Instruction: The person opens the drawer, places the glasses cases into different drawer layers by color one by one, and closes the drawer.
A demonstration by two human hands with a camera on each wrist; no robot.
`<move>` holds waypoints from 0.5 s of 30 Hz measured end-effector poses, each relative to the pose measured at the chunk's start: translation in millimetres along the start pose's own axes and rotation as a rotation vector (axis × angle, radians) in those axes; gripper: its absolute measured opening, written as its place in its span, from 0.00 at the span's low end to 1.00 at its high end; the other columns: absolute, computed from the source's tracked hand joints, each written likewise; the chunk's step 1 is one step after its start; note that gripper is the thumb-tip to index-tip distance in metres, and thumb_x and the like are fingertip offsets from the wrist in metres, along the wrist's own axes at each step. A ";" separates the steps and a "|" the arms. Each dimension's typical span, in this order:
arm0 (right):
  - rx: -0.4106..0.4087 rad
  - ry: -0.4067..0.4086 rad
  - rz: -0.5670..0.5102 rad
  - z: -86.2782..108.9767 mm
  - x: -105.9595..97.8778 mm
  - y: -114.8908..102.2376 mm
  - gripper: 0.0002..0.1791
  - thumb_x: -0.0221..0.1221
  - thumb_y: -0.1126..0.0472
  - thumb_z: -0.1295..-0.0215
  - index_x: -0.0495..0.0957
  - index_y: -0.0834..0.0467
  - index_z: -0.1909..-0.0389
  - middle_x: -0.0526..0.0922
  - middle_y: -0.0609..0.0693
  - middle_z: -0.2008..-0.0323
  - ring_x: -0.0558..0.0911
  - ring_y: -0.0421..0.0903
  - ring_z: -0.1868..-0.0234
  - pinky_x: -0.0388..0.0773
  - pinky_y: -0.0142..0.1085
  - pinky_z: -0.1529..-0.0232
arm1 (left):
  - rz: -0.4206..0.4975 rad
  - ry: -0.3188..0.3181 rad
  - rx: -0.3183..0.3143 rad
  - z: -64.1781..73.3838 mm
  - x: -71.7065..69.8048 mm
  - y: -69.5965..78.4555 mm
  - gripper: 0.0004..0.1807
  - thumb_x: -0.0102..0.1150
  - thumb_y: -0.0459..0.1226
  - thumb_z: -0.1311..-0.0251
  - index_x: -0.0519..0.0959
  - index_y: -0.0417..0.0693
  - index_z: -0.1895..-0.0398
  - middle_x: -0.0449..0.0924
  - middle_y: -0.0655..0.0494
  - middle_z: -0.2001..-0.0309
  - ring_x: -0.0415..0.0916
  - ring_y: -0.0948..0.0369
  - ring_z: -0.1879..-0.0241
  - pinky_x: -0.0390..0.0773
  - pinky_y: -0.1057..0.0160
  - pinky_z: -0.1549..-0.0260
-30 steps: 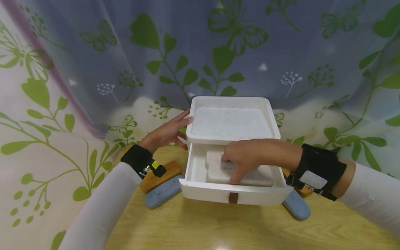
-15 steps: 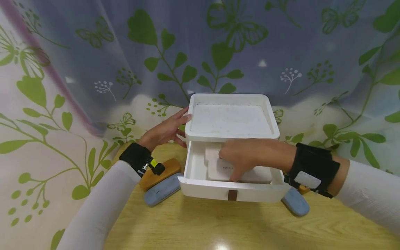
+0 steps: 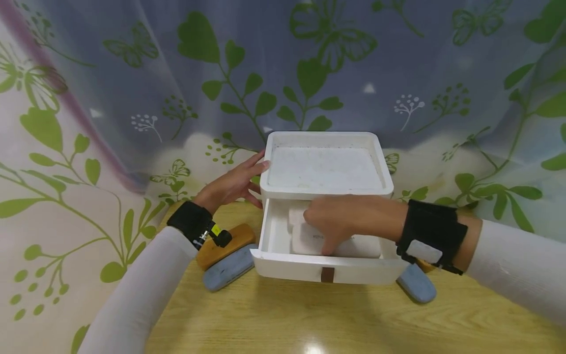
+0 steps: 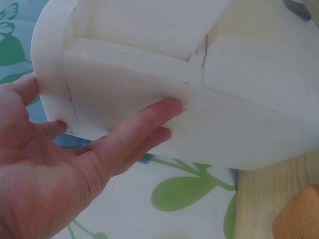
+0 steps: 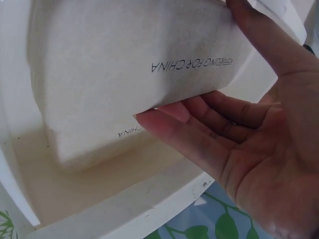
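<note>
A white drawer unit (image 3: 327, 169) with a tray-like top stands with its drawer (image 3: 287, 268) pulled out. Inside lie off-white cases printed with dark lettering; the front case (image 5: 192, 62) overlaps a second case (image 5: 79, 142). My right hand (image 3: 342, 219) reaches into the drawer and grips the front case, thumb on its near edge and fingers on the far one. In the right wrist view that case tilts against the other. My left hand (image 3: 234, 183) rests on the unit's left side, its fingers (image 4: 149, 117) extended along the wall and thumb by the top rim.
An orange case (image 3: 230, 246) and a blue case (image 3: 230, 268) lie left of the drawer on the wooden table (image 3: 274, 319). Another blue case (image 3: 417, 284) and part of an orange one (image 3: 425, 266) lie on the right. A patterned curtain (image 3: 247, 64) hangs close behind the unit.
My right hand and forearm have shifted slightly left over the drawer, covering different lettering on the front case. My left hand stays against the unit. The head view has shifted a little.
</note>
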State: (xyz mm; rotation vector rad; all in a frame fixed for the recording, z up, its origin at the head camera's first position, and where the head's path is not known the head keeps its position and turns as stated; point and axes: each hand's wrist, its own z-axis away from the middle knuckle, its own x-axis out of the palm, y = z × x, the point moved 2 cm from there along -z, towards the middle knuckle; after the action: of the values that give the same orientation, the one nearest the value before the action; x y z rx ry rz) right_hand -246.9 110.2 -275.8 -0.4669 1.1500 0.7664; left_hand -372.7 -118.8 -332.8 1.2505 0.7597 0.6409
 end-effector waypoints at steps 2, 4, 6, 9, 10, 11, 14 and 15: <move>0.004 0.002 0.010 -0.4 0.0 -1.7 0.21 0.77 0.47 0.48 0.78 0.56 0.72 0.72 0.43 0.80 0.67 0.40 0.78 0.63 0.30 0.78 | -0.003 -0.003 0.001 0.0 -0.9 -0.1 0.35 0.40 0.54 0.18 0.38 0.79 0.16 0.50 0.47 0.18 0.84 0.39 0.48 0.87 0.37 0.55; 0.013 0.008 0.017 -0.7 0.4 -3.2 0.20 0.76 0.47 0.47 0.80 0.57 0.69 0.75 0.44 0.79 0.68 0.40 0.77 0.64 0.30 0.77 | -0.004 -0.002 0.004 0.0 -1.7 0.0 0.35 0.39 0.54 0.18 0.38 0.79 0.16 0.51 0.47 0.18 0.84 0.39 0.48 0.88 0.37 0.55; 0.025 0.010 0.009 -0.6 0.7 -4.6 0.19 0.76 0.48 0.46 0.82 0.58 0.66 0.77 0.45 0.78 0.70 0.40 0.77 0.65 0.30 0.77 | -0.008 -0.005 0.009 0.2 -2.1 0.6 0.35 0.39 0.54 0.18 0.38 0.78 0.16 0.51 0.46 0.18 0.84 0.40 0.48 0.88 0.38 0.56; 0.040 0.013 -0.004 0.4 0.8 -6.0 0.17 0.76 0.50 0.46 0.84 0.58 0.66 0.77 0.45 0.78 0.70 0.40 0.78 0.65 0.31 0.78 | -0.015 -0.004 0.016 0.5 -1.9 1.6 0.35 0.39 0.54 0.18 0.38 0.77 0.16 0.53 0.45 0.19 0.84 0.41 0.49 0.88 0.39 0.56; 0.038 0.014 -0.005 0.7 0.8 -6.3 0.17 0.76 0.50 0.46 0.84 0.58 0.67 0.77 0.45 0.79 0.69 0.40 0.79 0.64 0.31 0.79 | -0.016 -0.005 0.017 0.7 -1.6 1.8 0.35 0.39 0.54 0.18 0.38 0.77 0.16 0.53 0.44 0.19 0.84 0.41 0.49 0.88 0.39 0.56; 0.040 0.011 -0.007 1.1 0.7 -6.6 0.16 0.76 0.51 0.46 0.83 0.57 0.69 0.77 0.45 0.79 0.69 0.40 0.79 0.64 0.31 0.79 | -0.016 -0.007 0.017 0.9 -1.2 2.0 0.35 0.39 0.54 0.18 0.38 0.77 0.16 0.54 0.44 0.19 0.84 0.41 0.49 0.88 0.39 0.56; 0.033 0.006 0.001 1.6 0.8 -7.1 0.15 0.76 0.51 0.47 0.82 0.57 0.73 0.75 0.44 0.81 0.67 0.39 0.80 0.62 0.31 0.80 | -0.010 -0.013 0.017 1.3 0.1 1.9 0.35 0.39 0.54 0.18 0.38 0.77 0.15 0.54 0.44 0.20 0.85 0.41 0.49 0.87 0.36 0.55; 0.034 0.003 0.000 2.0 0.8 -7.5 0.15 0.76 0.51 0.46 0.82 0.57 0.73 0.75 0.44 0.81 0.67 0.39 0.80 0.62 0.31 0.80 | -0.010 -0.017 0.018 1.4 0.6 1.9 0.35 0.39 0.54 0.18 0.38 0.77 0.15 0.54 0.45 0.19 0.85 0.41 0.50 0.86 0.35 0.54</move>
State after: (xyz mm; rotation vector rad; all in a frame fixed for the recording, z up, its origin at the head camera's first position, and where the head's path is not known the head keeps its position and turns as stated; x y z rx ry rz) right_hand -240.0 106.8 -276.2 -0.4403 1.1637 0.7450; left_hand -371.3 -118.7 -330.8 1.2667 0.7587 0.6156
